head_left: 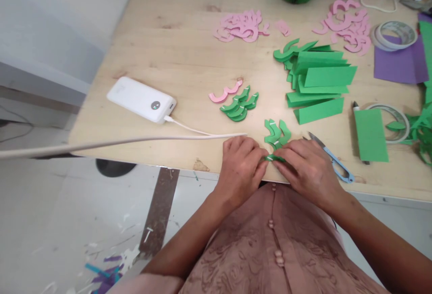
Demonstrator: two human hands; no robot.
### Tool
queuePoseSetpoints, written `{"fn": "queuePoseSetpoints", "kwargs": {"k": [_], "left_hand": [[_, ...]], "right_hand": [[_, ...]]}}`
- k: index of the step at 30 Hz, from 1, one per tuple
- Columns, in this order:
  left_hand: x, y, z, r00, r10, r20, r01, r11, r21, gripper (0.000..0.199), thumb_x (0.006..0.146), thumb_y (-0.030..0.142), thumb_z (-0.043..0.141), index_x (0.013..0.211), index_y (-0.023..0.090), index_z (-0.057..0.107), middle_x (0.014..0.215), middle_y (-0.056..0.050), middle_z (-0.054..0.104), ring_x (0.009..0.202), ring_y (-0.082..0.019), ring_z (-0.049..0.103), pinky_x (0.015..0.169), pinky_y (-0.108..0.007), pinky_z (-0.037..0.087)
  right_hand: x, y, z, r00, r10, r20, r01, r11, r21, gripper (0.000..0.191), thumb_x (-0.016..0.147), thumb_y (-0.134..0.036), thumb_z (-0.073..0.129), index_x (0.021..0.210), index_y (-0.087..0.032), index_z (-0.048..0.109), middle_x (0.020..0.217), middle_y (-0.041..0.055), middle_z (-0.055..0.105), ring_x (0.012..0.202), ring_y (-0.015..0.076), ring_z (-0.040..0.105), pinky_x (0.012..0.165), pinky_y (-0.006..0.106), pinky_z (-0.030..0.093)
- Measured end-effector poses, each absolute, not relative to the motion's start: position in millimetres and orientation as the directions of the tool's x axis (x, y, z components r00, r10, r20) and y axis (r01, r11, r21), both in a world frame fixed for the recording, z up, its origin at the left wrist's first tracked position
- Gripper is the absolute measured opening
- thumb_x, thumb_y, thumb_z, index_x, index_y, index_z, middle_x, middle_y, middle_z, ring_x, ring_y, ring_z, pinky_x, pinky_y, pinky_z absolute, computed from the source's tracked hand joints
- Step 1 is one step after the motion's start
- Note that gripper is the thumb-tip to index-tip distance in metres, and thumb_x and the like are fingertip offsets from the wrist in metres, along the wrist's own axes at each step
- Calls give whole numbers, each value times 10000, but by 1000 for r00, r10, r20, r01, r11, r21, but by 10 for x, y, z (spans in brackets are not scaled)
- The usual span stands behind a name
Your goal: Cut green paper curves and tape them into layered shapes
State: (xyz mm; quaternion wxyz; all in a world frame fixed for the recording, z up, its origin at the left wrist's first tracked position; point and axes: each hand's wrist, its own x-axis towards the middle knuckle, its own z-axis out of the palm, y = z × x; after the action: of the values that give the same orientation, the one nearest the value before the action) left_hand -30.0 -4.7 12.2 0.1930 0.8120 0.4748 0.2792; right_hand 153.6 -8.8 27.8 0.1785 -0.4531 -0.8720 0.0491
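At the table's front edge, my left hand and my right hand pinch a small green paper cutout between them, its ends hidden under my fingers. Just beyond my fingertips lie a few wavy green paper cutouts with pale strips on them. Farther left is a small stack of green cutouts beside a curved pink paper piece. Blue-handled scissors rest right beside my right hand, blades partly behind it.
A white power bank with a cable lies left. Folded green papers and pink cutouts are farther back. Tape rolls, purple paper and a green sheet over a pen are at right.
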Motion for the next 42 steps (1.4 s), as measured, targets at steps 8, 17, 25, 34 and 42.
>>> {"fn": "queuePoseSetpoints", "kwargs": {"k": [8, 17, 25, 34, 42], "left_hand": [[-305, -53, 135, 399, 887, 232, 669, -455, 588, 84, 854, 188, 568, 894, 185, 641, 878, -45, 616, 900, -212, 499, 846, -392, 353], [-306, -49, 137, 399, 886, 234, 668, -456, 588, 82, 851, 180, 567, 890, 185, 639, 874, -45, 616, 896, -213, 498, 847, -391, 351], [-306, -41, 144, 408, 883, 234, 670, -463, 581, 79, 857, 185, 560, 891, 190, 632, 879, -44, 617, 903, -213, 498, 850, -391, 350], [-308, -42, 139, 405, 884, 233, 670, -460, 582, 74, 861, 189, 561, 887, 188, 630, 877, -41, 613, 902, -208, 495, 854, -389, 347], [-314, -47, 123, 409, 882, 234, 668, -464, 582, 74, 857, 192, 564, 887, 195, 632, 876, -38, 612, 909, -207, 499, 851, -387, 349]], "right_hand": [[1530, -77, 284, -523, 808, 272, 767, 585, -261, 127, 900, -226, 551, 864, -157, 651, 834, 79, 654, 791, 215, 591, 722, 341, 399], [1530, -70, 287, -523, 813, 255, 766, 580, -279, 98, 879, -205, 567, 857, -160, 652, 833, 74, 652, 794, 210, 593, 730, 338, 392], [1519, -59, 300, -522, 820, 235, 777, 571, -265, 157, 907, -206, 527, 840, -163, 662, 812, 68, 646, 769, 197, 576, 713, 333, 363], [1516, -54, 302, -523, 819, 236, 774, 573, -271, 171, 917, -208, 518, 838, -164, 664, 806, 67, 647, 777, 195, 578, 717, 331, 363], [1520, -59, 305, -520, 816, 253, 768, 576, -279, 138, 911, -208, 532, 860, -163, 652, 825, 71, 658, 783, 201, 592, 721, 334, 385]]}}
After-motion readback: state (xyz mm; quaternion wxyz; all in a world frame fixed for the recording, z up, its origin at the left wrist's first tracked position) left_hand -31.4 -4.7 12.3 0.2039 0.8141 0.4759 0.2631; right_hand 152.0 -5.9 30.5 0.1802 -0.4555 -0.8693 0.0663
